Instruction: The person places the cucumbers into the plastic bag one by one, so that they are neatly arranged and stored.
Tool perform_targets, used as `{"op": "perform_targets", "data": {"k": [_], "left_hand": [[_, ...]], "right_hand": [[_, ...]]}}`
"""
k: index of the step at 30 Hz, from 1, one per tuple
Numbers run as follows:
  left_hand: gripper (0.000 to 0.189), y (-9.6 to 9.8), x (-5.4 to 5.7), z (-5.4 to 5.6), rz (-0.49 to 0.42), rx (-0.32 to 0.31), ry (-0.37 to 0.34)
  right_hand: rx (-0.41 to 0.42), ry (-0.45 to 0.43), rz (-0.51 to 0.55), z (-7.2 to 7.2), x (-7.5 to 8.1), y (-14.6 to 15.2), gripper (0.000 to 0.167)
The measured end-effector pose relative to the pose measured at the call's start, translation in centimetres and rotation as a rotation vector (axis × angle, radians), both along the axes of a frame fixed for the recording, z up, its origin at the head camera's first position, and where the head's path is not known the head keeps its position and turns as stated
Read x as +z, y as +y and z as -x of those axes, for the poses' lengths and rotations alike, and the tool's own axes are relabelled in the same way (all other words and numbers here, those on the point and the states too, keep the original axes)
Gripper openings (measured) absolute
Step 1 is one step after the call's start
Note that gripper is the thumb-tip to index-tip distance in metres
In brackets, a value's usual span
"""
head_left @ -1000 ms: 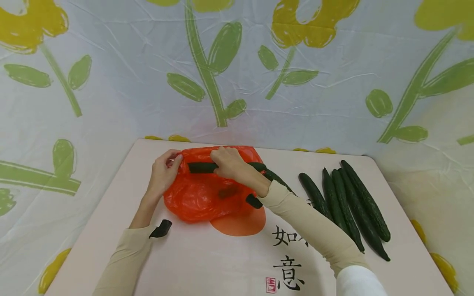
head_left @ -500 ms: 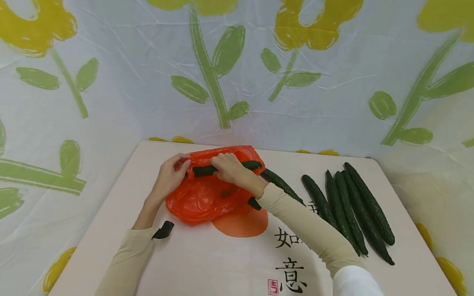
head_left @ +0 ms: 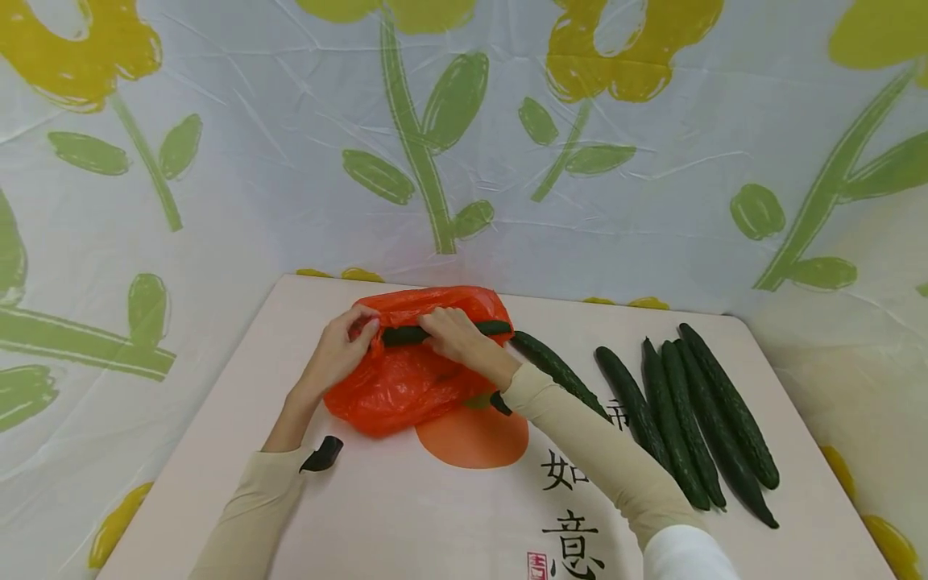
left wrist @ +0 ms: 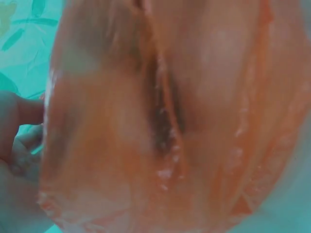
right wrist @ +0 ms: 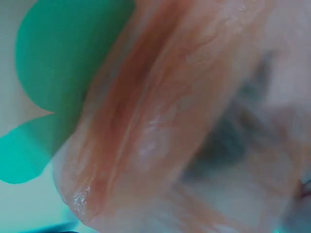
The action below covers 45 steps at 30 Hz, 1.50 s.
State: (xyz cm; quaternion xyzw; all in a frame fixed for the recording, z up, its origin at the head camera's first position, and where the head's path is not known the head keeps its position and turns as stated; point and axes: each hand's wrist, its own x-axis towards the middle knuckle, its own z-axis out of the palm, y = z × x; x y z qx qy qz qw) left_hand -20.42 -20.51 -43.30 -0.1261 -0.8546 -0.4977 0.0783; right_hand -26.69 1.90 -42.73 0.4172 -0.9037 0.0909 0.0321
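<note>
In the head view a crumpled red plastic bag (head_left: pixel 395 395) lies at the back of the table. My left hand (head_left: pixel 339 350) pinches the bag's edge at its left side, around the end of a dark green cucumber (head_left: pixel 403 336). That cucumber lies crosswise over the bag, and my right hand (head_left: pixel 460 338) grips its middle from above. Its left tip is hidden by the left hand and the plastic. Blurred red film (left wrist: pixel 218 145) fills most of the left wrist view, with a dark shape showing through. In the right wrist view the bag (right wrist: pixel 146 136) also covers much of the picture.
One cucumber (head_left: pixel 554 366) lies just right of the bag, partly behind the right forearm. Several more cucumbers (head_left: pixel 681 419) lie side by side on the right of the table (head_left: pixel 406 515). A patterned cloth (head_left: pixel 290 161) hangs behind the table's back edge.
The right hand's cucumber has shifted slightly left. My left hand has moved right, with the bag's edge, to cover the cucumber's left end. The head view has turned a little.
</note>
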Motion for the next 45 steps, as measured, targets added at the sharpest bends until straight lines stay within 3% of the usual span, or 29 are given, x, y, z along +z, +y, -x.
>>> {"op": "perform_targets", "data": {"k": [7,9,11,14,17,19,22,26,29,33,37,40,45], "left_hand": [[0.032,-0.3,0.1,-0.1,-0.001,0.105,0.013],[0.039,-0.1,0.2,-0.3,0.031,0.139,0.047],[0.045,0.5,0.5,-0.7,0.064,0.183,0.109],[0.045,2.2,1.1,-1.7,0.117,0.211,0.271],[0.029,4.5,1.4,-2.6,0.185,0.101,0.379],[0.02,6.0,1.1,-3.1,0.248,-0.044,0.357],[0.027,7.8,0.1,-4.1,0.333,-0.248,0.191],[0.058,9.7,-1.2,-5.1,0.425,-0.394,-0.009],[0.071,11.1,-1.8,-5.5,0.475,-0.444,-0.025],[0.059,13.1,-2.7,-5.5,0.486,-0.479,0.114],[0.041,14.2,-3.4,-5.1,0.449,-0.473,0.227],[0.036,14.3,-3.6,-4.8,0.406,-0.482,0.223],[0.034,13.9,-3.6,-4.0,0.326,-0.566,0.162]], "right_hand": [[-0.059,0.024,-0.026,0.0,-0.3,1.2,0.015],[-0.094,0.008,-0.038,-0.1,-0.1,1.5,0.014],[-0.123,-0.01,-0.045,-0.2,0.2,1.8,0.014],[-0.15,-0.029,-0.037,-0.3,0.6,2.2,0.011],[-0.173,-0.033,-0.024,-0.4,0.9,2.5,0.014],[-0.186,-0.031,-0.018,-0.4,1.1,2.7,0.018],[-0.19,-0.031,-0.011,-0.5,1.4,2.7,0.019],[-0.184,-0.018,0.011,-0.5,1.8,2.4,0.015],[-0.203,-0.004,0.015,-0.5,2.1,2.1,0.017],[-0.233,0.016,0.006,-0.6,2.2,1.6,0.022],[-0.226,0.023,0.0,-0.7,2.2,1.0,0.018],[-0.206,0.005,-0.004,-0.9,2.2,0.6,0.017],[-0.18,-0.038,-0.047,-1.1,2.4,0.4,0.016]]}}
